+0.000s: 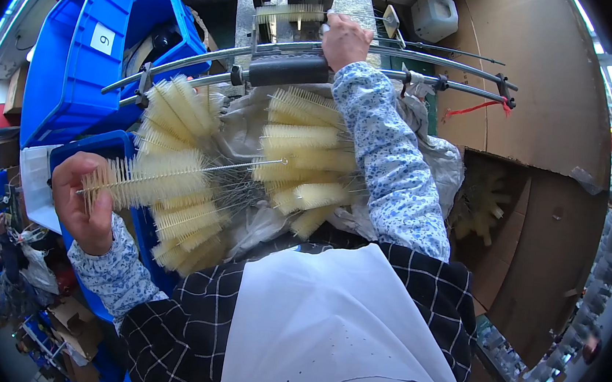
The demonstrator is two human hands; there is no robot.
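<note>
The left hand (pixel 82 205) holds a brush (pixel 160 175) whose wire stem (pixel 248 165), crossing other brushes (pixel 300 139), could snag; the right hand (pixel 347 42) shows no clear grip.

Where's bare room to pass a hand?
Pale sheeting shows in a narrow gap between the left brush pile and right brush pile, below the black cylinder. Crowding: metal rods by the right hand; lower down, the brush in the left hand crosses.

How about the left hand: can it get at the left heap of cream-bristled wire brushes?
Probably yes: the heap lies close to the left hand, with no evident barrier, though that hand already holds one similar brush.
</note>
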